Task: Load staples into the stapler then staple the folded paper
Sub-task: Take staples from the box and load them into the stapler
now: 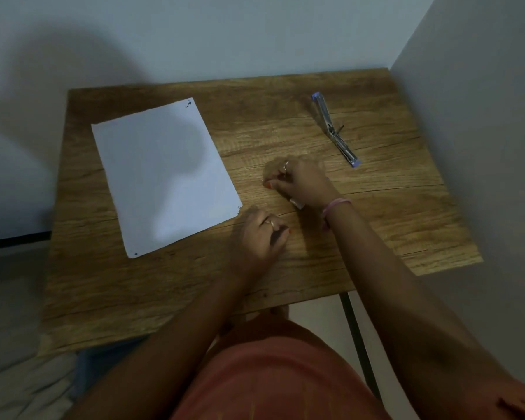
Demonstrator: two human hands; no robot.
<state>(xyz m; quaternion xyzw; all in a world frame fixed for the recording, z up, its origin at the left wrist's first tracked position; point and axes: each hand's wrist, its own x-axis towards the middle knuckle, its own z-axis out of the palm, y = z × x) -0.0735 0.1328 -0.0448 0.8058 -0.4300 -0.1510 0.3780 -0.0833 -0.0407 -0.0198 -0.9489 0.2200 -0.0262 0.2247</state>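
On the wooden table point(285, 268), the right hand point(300, 183) hides something small.

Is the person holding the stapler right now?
No, the stapler lies opened out on the table, apart from the right hand and the left hand.

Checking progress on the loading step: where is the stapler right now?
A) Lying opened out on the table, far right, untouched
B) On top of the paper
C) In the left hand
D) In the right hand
A: the stapler lies opened flat on the table, beyond the right hand, clear of both hands and the paper.
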